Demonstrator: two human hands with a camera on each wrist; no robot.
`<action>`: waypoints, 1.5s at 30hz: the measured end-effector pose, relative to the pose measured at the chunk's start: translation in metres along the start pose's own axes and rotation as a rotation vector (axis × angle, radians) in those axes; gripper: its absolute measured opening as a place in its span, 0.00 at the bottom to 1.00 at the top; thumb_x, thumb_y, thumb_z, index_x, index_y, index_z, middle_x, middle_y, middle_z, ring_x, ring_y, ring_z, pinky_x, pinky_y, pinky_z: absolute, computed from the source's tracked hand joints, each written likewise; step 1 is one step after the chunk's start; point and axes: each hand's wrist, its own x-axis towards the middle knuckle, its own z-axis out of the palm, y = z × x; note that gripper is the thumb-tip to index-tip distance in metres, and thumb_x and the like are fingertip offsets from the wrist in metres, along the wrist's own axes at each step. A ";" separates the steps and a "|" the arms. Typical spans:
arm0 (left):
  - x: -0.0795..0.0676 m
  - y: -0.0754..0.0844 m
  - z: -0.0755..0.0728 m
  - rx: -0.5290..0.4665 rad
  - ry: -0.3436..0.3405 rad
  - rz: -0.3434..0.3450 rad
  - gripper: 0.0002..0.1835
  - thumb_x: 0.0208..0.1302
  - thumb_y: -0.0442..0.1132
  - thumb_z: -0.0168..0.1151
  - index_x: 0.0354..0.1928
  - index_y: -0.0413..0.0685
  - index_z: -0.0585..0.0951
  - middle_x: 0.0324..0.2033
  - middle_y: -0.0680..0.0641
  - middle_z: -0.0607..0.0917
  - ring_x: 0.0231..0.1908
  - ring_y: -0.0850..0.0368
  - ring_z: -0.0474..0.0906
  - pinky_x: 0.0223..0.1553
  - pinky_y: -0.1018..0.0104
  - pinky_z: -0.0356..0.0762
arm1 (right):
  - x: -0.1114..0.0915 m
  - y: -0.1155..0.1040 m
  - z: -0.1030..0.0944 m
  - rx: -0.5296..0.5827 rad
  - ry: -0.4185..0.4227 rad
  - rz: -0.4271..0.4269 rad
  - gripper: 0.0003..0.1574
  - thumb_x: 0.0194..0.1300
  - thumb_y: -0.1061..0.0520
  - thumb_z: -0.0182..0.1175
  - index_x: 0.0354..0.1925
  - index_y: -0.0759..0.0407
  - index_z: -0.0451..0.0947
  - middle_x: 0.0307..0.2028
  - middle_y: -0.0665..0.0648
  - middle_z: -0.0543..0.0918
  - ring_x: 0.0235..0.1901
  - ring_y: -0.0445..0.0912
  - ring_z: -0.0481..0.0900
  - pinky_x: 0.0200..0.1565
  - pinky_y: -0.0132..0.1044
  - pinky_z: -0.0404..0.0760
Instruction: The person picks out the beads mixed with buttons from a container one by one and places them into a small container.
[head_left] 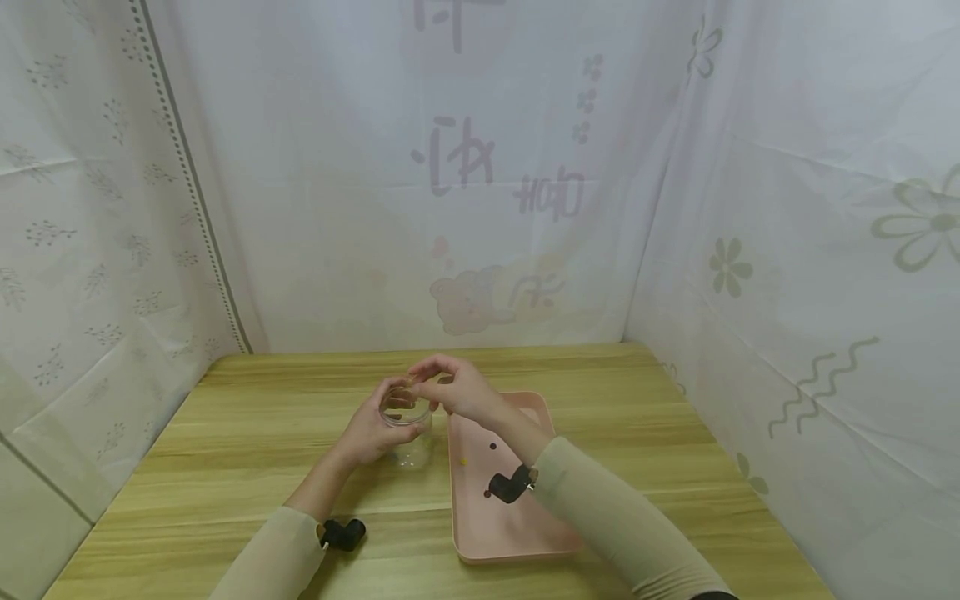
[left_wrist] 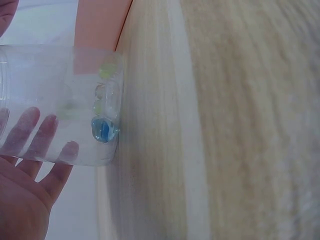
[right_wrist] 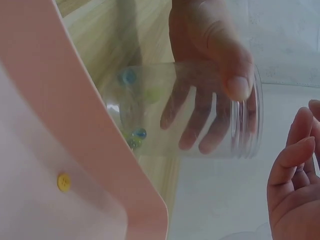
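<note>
A clear wide-mouthed jar stands upright on the table, without a lid. My left hand grips it near the rim, thumb on the near side and fingers round the far side. Several glass marbles lie at its bottom, among them a blue one and a yellow-green one. A blurred greenish marble shows higher up inside. Over the jar's mouth is my right hand, its fingers loosely bent, with nothing visible between them in the right wrist view.
Right beside the jar lies a pink tray, partly under my right forearm. It holds a yellow button and small dark round pieces, one near its middle. Patterned white curtains enclose the wooden table at the back and sides.
</note>
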 end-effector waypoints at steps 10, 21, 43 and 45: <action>0.002 0.001 -0.002 -0.020 -0.001 0.013 0.42 0.68 0.39 0.78 0.76 0.42 0.65 0.69 0.27 0.77 0.69 0.26 0.76 0.65 0.37 0.83 | -0.004 -0.001 -0.020 -0.019 0.038 0.022 0.23 0.77 0.48 0.70 0.67 0.43 0.82 0.64 0.56 0.84 0.32 0.46 0.83 0.20 0.37 0.67; 0.004 0.003 -0.003 -0.009 -0.006 0.029 0.42 0.67 0.38 0.78 0.77 0.40 0.65 0.68 0.27 0.78 0.69 0.24 0.75 0.61 0.41 0.87 | -0.011 0.010 -0.037 -0.008 0.063 0.010 0.27 0.78 0.52 0.69 0.72 0.45 0.80 0.68 0.59 0.81 0.36 0.51 0.84 0.31 0.41 0.84; 0.001 0.000 -0.001 -0.004 -0.004 0.005 0.42 0.67 0.38 0.79 0.78 0.45 0.66 0.69 0.31 0.78 0.70 0.28 0.76 0.61 0.43 0.87 | -0.036 0.054 -0.066 -0.138 0.136 0.124 0.22 0.80 0.51 0.66 0.69 0.45 0.82 0.60 0.60 0.84 0.44 0.73 0.84 0.30 0.40 0.78; 0.001 0.000 0.000 -0.010 -0.004 0.008 0.42 0.67 0.37 0.79 0.77 0.45 0.66 0.68 0.32 0.78 0.69 0.28 0.77 0.61 0.44 0.87 | -0.038 0.059 -0.068 -0.149 0.145 0.149 0.22 0.80 0.52 0.66 0.68 0.47 0.83 0.59 0.60 0.85 0.45 0.73 0.85 0.30 0.42 0.78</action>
